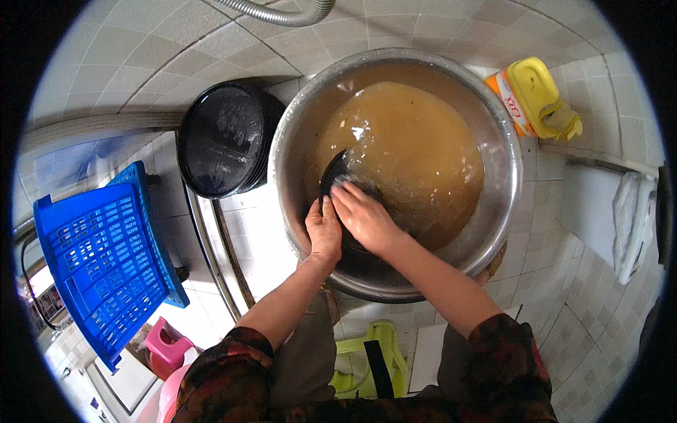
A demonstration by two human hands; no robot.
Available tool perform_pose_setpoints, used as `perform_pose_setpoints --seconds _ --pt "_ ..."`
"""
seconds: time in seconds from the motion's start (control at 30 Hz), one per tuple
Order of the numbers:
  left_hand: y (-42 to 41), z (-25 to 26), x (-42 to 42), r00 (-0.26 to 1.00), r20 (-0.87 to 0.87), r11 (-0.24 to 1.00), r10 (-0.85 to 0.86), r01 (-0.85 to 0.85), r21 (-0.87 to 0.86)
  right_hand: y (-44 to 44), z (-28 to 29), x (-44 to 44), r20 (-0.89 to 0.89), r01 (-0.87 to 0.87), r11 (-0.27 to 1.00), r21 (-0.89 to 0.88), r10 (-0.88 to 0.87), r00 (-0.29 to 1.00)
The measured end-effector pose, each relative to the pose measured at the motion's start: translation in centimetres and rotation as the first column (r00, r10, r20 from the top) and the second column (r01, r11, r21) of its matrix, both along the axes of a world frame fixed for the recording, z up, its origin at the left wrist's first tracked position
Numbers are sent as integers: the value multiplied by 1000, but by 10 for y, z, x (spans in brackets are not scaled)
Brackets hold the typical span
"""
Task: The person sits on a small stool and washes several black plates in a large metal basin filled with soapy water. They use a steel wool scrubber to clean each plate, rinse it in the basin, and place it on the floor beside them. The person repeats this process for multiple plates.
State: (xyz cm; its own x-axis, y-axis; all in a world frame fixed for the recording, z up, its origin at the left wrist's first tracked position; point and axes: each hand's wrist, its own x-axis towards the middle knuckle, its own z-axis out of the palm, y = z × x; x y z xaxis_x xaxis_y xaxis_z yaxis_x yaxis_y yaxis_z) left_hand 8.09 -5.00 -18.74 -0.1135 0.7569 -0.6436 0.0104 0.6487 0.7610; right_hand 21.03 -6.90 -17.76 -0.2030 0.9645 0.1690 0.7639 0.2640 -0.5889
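Note:
A large round metal basin (500,211) holds cloudy brown water (423,143). Near its left side, a dark round plate or tray (332,168) is tilted, partly under the water. My left hand (324,230) grips the edge of this dark piece at the basin's near-left wall. My right hand (365,214) lies against its inner face, fingers close together; whether it holds something small is hidden. To the left of the basin stands a stack of black round trays (225,140), wet and shiny on top.
A yellow and orange plastic container (534,98) stands against the basin's right rim. On the left are a blue plastic basket (106,259) and a pink plastic stool (166,343). A green plastic stool (389,338) is between the legs. A metal flexible hose (285,16) hangs at the top.

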Motion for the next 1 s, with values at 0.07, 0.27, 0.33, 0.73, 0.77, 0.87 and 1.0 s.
perform_pose_setpoints --seconds 0.07,0.27,0.33,0.73,0.77,0.87,1.0 --pt "-1 -6 2 999 -7 998 -35 35 51 29 -27 10 56 11 1000 15 -12 998" --pt "2 -13 -7 989 -123 987 -77 93 128 43 -19 67 233 174 918 -355 -93 968" --pt "3 -8 -1 991 -102 986 -85 98 131 18 -27 85 261 182 951 -249 -115 958" --pt "1 -18 -3 996 -70 997 -51 55 51 -88 20 14 243 -21 984 -177 65 968" --pt "0 -19 -4 995 -87 998 -48 51 31 -75 16 18 217 18 992 -124 9 976" --pt "1 -23 -1 995 -92 998 -24 30 59 -48 -3 48 241 101 990 -102 -74 968" --pt "0 -17 4 994 -109 998 -23 29 57 -75 4 43 309 93 988 -125 -50 950"
